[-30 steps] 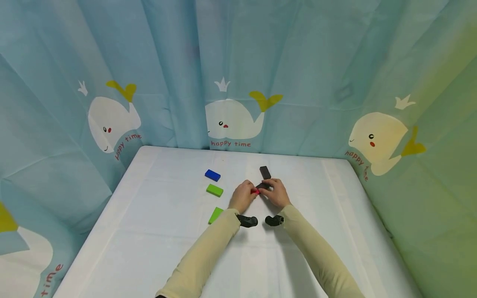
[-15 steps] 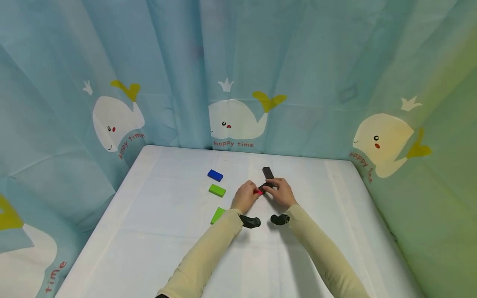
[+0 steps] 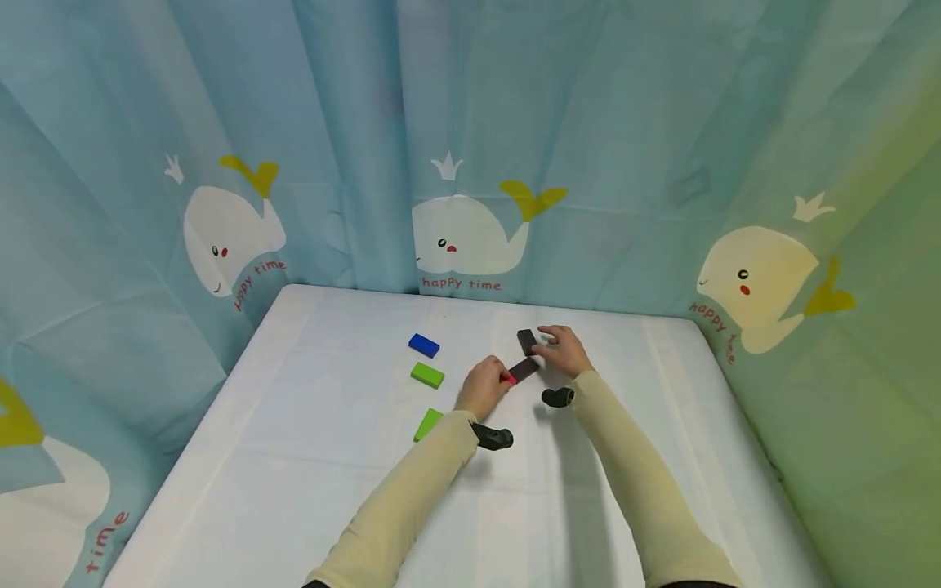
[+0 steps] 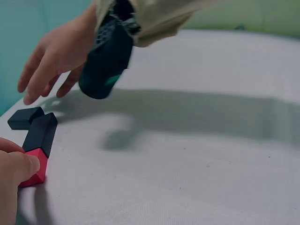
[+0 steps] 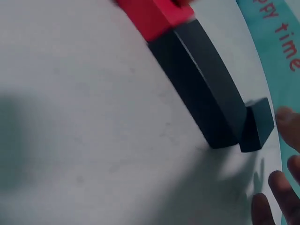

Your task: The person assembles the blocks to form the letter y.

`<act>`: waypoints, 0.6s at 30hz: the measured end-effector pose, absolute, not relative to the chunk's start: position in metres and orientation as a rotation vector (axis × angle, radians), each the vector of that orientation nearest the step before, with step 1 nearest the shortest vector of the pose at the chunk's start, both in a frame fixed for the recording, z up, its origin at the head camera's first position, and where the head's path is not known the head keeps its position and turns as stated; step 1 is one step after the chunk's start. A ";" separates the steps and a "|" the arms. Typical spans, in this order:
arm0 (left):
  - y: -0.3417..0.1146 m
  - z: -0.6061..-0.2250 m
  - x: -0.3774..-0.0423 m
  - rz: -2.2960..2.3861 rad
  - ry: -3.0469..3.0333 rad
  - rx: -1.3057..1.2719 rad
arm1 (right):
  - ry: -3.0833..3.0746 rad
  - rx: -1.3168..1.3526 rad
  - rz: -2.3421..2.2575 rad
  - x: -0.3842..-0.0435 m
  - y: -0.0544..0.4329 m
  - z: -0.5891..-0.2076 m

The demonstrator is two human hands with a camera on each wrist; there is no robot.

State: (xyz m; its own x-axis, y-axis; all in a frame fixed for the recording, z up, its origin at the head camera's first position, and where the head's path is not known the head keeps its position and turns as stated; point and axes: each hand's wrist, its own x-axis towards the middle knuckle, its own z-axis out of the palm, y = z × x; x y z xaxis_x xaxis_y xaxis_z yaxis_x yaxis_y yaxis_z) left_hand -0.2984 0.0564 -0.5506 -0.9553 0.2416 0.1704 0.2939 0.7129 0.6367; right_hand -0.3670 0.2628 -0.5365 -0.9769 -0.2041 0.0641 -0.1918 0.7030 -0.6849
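My left hand (image 3: 484, 389) pinches a red block (image 4: 36, 169) on the white table, its thumb on the block's top. A black block (image 4: 41, 132) lies end to end with the red one. At its far end sits a second black block (image 3: 526, 342), set at an angle and close against it in the right wrist view (image 5: 258, 125). Beside this far block my right hand (image 3: 566, 353) hovers with fingers spread and slightly bent, holding nothing. Part of the red block is hidden under the left fingers.
Left of the hands lie a blue block (image 3: 424, 345), a green block (image 3: 427, 375) and another green piece (image 3: 429, 425), partly covered by the left sleeve. A whale-print curtain (image 3: 470, 98) hangs around the table (image 3: 294, 490).
My right hand has let go of the nearer black block and moved away and up to beside the far black block. The left hand stays on the red block.
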 end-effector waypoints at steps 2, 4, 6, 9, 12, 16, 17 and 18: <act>0.056 -0.550 -0.298 -1.082 -2.843 -0.436 | 2.856 -0.378 -1.114 -0.374 0.262 -0.537; 0.056 -0.551 -0.299 -1.077 -2.846 -0.440 | 2.843 -0.428 -1.048 -0.380 0.262 -0.538; 0.056 -0.552 -0.299 -1.066 -2.846 -0.445 | 2.829 -0.479 -0.987 -0.384 0.261 -0.540; 0.057 -0.554 -0.300 -1.059 -2.840 -0.451 | 2.818 -0.530 -0.916 -0.387 0.260 -0.541; 0.058 -0.554 -0.299 -1.054 -2.835 -0.449 | 2.816 -0.597 -0.867 -0.388 0.258 -0.541; 0.058 -0.553 -0.299 -1.044 -2.828 -0.444 | 2.830 -0.720 -0.783 -0.390 0.256 -0.541; 0.057 -0.553 -0.299 -1.041 -2.827 -0.443 | 2.835 -0.749 -0.760 -0.391 0.256 -0.540; 0.057 -0.552 -0.299 -1.038 -2.827 -0.443 | 2.836 -0.768 -0.752 -0.391 0.255 -0.540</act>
State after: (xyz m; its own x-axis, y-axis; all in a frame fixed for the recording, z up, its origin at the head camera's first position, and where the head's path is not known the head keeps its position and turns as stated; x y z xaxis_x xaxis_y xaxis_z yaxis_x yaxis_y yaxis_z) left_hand -0.2987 0.0573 -0.5525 -0.9530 0.2362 0.1899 0.3030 0.7257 0.6177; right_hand -0.3914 0.2550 -0.5402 -0.8661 -0.4993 0.0233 -0.4452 0.7496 -0.4898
